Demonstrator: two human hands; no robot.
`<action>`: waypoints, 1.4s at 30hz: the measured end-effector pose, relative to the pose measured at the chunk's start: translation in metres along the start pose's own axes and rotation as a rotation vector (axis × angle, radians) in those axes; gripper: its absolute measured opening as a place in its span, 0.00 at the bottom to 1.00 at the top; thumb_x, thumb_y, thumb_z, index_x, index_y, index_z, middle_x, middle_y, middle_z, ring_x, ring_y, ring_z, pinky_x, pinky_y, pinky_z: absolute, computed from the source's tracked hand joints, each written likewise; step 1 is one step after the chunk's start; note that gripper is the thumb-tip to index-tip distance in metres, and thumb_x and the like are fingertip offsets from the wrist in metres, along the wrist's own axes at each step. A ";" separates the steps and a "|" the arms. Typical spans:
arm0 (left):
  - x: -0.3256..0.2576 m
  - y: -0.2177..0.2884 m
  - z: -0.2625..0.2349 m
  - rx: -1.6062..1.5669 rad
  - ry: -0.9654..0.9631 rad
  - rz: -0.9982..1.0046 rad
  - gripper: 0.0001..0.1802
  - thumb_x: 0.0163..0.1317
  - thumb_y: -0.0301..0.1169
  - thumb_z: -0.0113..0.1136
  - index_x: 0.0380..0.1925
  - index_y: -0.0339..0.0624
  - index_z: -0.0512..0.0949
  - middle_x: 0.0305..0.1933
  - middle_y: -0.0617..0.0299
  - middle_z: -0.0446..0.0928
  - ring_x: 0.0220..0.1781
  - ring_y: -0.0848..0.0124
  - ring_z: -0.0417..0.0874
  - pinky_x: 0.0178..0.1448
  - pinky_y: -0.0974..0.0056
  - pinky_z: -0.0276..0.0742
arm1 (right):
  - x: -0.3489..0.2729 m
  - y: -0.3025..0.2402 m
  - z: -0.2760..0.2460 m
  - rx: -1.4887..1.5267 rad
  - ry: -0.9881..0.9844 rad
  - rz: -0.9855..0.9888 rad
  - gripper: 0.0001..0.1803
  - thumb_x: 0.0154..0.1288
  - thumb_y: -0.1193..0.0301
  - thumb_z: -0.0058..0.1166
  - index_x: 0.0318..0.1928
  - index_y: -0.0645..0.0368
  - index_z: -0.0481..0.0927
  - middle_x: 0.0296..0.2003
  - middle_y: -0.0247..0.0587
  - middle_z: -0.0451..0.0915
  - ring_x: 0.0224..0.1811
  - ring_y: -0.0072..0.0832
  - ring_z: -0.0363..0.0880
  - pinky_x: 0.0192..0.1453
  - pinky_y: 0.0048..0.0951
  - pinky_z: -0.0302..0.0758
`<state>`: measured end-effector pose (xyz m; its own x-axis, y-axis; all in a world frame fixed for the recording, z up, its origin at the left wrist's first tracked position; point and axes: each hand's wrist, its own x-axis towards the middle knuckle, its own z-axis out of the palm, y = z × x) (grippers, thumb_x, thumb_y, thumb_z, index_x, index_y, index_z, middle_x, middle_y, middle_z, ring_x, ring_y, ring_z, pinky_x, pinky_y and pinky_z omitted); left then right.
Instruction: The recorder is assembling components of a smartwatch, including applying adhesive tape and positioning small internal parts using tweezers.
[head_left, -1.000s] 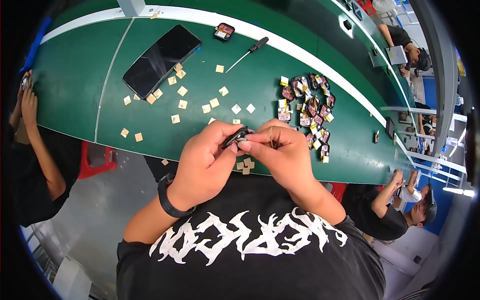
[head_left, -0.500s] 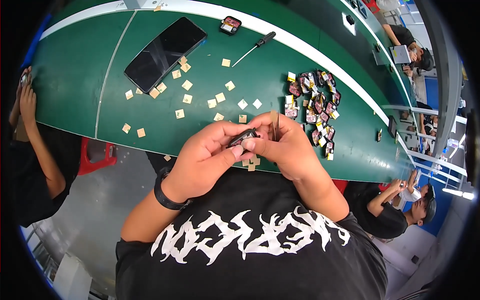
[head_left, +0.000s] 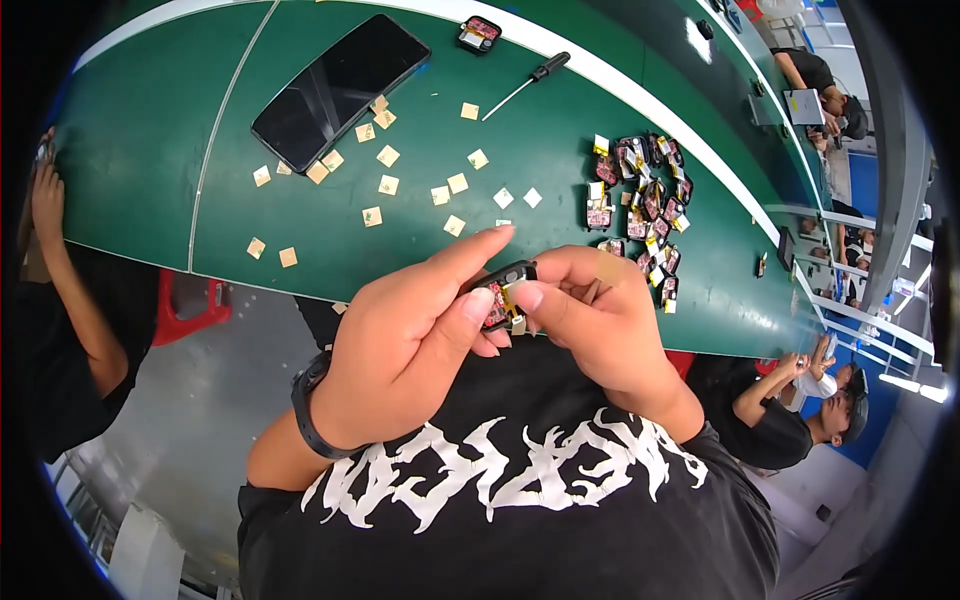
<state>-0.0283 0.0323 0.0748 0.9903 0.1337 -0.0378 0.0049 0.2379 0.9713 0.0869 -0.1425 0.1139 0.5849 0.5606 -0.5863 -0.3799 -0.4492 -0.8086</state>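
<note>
My left hand (head_left: 405, 330) grips a small black electronic casing (head_left: 492, 312) above the table's near edge, thumb on its side and forefinger stretched out past it. A red circuit board and a small white-and-yellow part show inside the casing. Closed around its other side, my right hand (head_left: 590, 310) presses its thumb against the casing's edge. A thin tan piece (head_left: 607, 266) sticks up between the right fingers; its kind is unclear, and the rest is hidden. To the right lie several similar open casings (head_left: 650, 205) in a cluster.
Small tan square stickers (head_left: 388, 185) are scattered over the green table (head_left: 130, 190). Farther off lie a black smartphone (head_left: 340, 95), a screwdriver (head_left: 530, 84) and a single casing (head_left: 480, 34). A person's arm (head_left: 75, 290) is at the left; another person (head_left: 790, 420) sits at the right.
The casing has tilted so its circuit board now shows. My left forefinger has straightened away from it. The tan piece in my right hand has turned. The whole view has shifted slightly.
</note>
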 end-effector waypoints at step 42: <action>-0.033 0.034 -0.048 0.152 0.053 -0.002 0.21 0.75 0.26 0.47 0.61 0.25 0.77 0.39 0.53 0.84 0.27 0.75 0.83 0.30 0.72 0.78 | -0.007 -0.037 0.034 -1.153 0.063 -1.319 0.17 0.39 0.80 0.67 0.35 0.70 0.81 0.29 0.49 0.82 0.22 0.35 0.77 0.21 0.31 0.70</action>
<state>-0.0672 0.0827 0.0981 0.9816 0.1846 -0.0486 0.0323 0.0904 0.9954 0.0729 -0.1062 0.1464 0.0911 0.9120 0.3999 0.9712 0.0074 -0.2382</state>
